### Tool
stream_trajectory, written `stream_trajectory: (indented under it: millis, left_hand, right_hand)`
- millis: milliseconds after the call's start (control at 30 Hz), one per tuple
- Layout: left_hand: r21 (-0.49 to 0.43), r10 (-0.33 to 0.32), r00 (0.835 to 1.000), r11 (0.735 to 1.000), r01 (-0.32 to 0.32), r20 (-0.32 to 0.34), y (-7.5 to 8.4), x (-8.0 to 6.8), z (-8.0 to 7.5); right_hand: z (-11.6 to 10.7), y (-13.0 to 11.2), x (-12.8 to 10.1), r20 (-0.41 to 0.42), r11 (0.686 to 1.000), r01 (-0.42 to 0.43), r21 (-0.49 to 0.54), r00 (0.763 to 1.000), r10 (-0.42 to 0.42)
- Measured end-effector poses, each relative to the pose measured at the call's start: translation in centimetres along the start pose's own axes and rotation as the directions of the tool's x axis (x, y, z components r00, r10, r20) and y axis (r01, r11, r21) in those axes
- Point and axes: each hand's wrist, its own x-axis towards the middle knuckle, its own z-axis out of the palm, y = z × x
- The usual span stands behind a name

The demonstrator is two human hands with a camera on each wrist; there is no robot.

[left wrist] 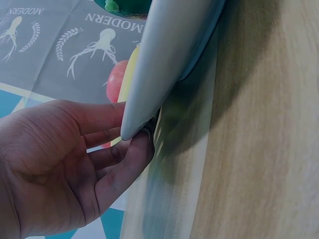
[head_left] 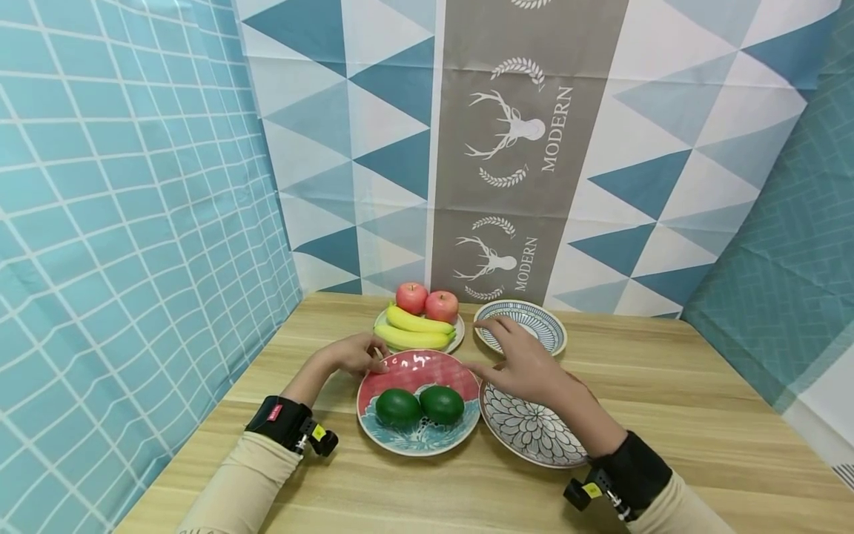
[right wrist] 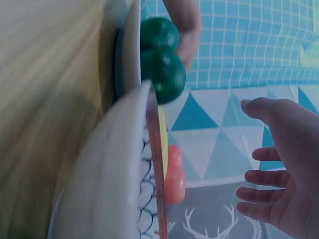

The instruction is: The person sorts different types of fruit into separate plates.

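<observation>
Fingertips of the left hand [head_left: 352, 354] curl under and against the far-left rim of the pink-and-teal plate [head_left: 418, 434], as the left wrist view confirms; the thumb's place cannot be told. That plate sits near the middle of the table [head_left: 694, 415], a little toward the near edge, and carries two green avocados [head_left: 420, 406] side by side, their row running left to right. Behind it, toward the far edge, stands a small plate [head_left: 456, 343] with two bananas [head_left: 414, 330] and two red apples [head_left: 427, 300]. Spread and holding nothing, the right hand [head_left: 527, 363] hovers just off the plate's far-right rim, over a floral patterned plate [head_left: 527, 434] that touches the pink-and-teal plate's right side. A blue-rimmed bowl [head_left: 540, 326] lies beyond it. So the plate lies between the two hands: the left already on its rim, the right close but apart.
</observation>
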Motion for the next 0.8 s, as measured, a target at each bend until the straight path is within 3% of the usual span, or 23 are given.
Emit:
stream_trajectory:
  millis: [200, 500, 800]
  left_hand:
    - [0.006, 0.001, 1.0, 1.0, -0.001, 0.001, 0.1, -0.1, -0.1]
    - [0.005, 0.015, 1.0, 1.0, -0.016, 0.015, 0.2, -0.1, -0.1]
    - [0.002, 0.012, 1.0, 1.0, -0.012, 0.014, 0.1, 0.0, -0.2]
  right_hand:
    - [-0.1, 2.2, -0.1, -0.036, 0.998, -0.005, -0.059, 0.999, 0.003]
    - [-0.8, 4.8, -0.4, -0.063, 0.996, -0.065, -0.062, 0.996, 0.061]
    - [-1.5, 7.0, -1.4, -0.03, 0.984, -0.173, -0.054, 0.985, 0.171]
